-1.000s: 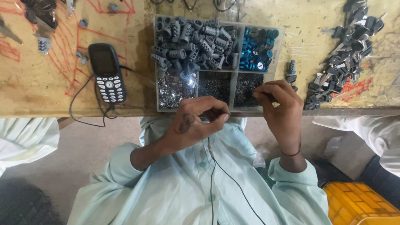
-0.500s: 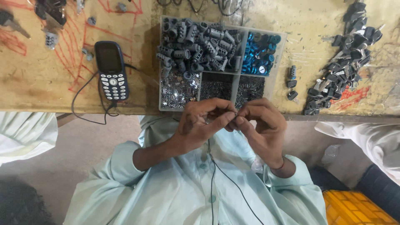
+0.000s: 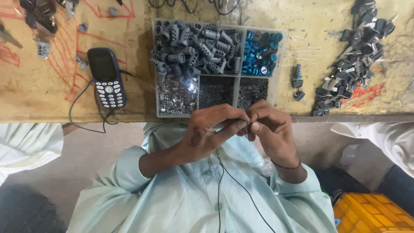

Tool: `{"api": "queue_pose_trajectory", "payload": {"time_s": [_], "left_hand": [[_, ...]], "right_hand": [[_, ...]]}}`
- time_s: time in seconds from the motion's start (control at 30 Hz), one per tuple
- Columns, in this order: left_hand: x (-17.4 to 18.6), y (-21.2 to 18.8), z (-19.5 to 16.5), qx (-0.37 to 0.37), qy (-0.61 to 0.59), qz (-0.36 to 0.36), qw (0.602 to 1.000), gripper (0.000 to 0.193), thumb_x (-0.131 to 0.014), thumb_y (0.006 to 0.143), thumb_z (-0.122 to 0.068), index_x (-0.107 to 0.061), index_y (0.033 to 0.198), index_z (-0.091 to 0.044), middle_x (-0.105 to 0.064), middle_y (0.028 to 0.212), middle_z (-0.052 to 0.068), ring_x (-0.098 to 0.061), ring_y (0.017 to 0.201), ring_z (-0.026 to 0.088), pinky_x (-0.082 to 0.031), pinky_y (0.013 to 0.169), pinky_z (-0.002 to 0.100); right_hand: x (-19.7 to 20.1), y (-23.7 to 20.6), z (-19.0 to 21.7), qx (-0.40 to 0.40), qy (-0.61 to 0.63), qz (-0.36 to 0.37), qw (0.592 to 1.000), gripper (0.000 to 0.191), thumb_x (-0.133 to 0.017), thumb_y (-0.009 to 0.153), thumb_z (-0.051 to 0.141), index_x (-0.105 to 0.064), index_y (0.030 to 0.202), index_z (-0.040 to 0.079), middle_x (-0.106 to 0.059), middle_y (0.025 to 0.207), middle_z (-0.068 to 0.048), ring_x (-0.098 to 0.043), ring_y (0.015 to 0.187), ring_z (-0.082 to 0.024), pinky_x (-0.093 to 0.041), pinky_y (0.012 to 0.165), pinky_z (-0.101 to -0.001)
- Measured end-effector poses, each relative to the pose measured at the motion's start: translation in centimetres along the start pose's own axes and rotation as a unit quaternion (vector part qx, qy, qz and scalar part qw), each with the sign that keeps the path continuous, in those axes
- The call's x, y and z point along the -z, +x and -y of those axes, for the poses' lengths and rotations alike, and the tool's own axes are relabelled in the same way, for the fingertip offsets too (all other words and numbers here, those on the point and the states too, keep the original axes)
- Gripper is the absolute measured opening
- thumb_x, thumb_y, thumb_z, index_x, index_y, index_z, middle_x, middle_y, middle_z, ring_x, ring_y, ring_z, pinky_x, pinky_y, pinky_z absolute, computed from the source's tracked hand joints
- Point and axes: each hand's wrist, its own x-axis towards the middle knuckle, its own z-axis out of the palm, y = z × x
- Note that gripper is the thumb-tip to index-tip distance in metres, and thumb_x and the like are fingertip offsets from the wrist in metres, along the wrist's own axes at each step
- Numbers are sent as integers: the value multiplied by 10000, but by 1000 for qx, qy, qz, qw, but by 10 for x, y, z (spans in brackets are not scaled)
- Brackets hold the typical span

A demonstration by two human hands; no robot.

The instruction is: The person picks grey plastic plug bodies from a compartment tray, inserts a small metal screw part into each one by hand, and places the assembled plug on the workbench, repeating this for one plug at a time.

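Looking down from the head camera, I see the worn yellow-painted wooden workbench (image 3: pixel 51 86) filling the upper half of the view, scrawled with red marks. On it, at twelve o'clock from my hands, sits the clear plastic compartmented tray (image 3: pixel 235 77): grey ribbed metal cylinders (image 3: pixel 194 43) fill its big upper compartment, blue ring-shaped caps (image 3: pixel 261 54) its upper right one, and tiny dark metal bits lie in the three lower cells. At two o'clock, well apart from the tray, lies the heap of black-headed keys (image 3: pixel 351 64), with two small dark lock cylinders (image 3: pixel 297 82) between heap and tray. At ten o'clock rests the dark blue keypad mobile phone (image 3: pixel 107 77), a thin black cable (image 3: pixel 82 108) looping from its lower end over the bench edge.

Both hands meet just below the bench edge, in front of the pale green shirt (image 3: pixel 189 198). My left hand (image 3: pixel 209 131) is curled, palm side inward, thumb and fingers pinched together toward three o'clock. My right hand (image 3: pixel 271 129) faces it, fingertips bent toward nine o'clock and touching the left's. Between the fingertips I make out a tiny dark metal part (image 3: pixel 246 124), grasped by both hands; it is too small to tell its shape. A thin dark band circles the right wrist.
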Motion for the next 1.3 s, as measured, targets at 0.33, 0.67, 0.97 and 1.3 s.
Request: {"api": "queue_pose_trajectory", "payload": {"time_s": [0.33,0.67,0.97,1.3], "left_hand": [[-22,11,14,88,-64,-10,994,118,-627,1058,-30,-637,1161,27,-704,1062,111,-766,975,174,-654,872,287],[-35,13,14,92,-36,-6,995,138,-625,1069,-67,-642,1173,23,-730,1037,102,-775,958,160,-661,849,284],[-42,15,0,-16,121,-26,992,114,-687,1020,0,-676,1133,-10,-727,1014,96,-764,894,159,-639,786,268],[-27,13,6,39,77,22,996,105,-695,1018,-64,-687,1105,-7,-718,987,71,-730,863,136,-598,754,260]], "right_hand": [[17,-2,0,28,-19,-35,999,70,-666,1017,33,-651,1045,-29,-574,1069,-86,-625,787,-136,-539,679,-263],[22,-9,8,36,-51,-49,997,40,-642,1019,0,-638,1048,-26,-573,1070,-86,-629,805,-123,-545,694,-254],[21,-18,4,86,-66,-43,993,65,-656,1012,-3,-646,1068,-32,-566,1099,-88,-634,853,-128,-569,728,-256],[9,-9,7,217,-114,-88,965,317,-745,946,-71,-552,1172,38,-604,1111,-64,-665,957,-134,-620,840,-277]]}}
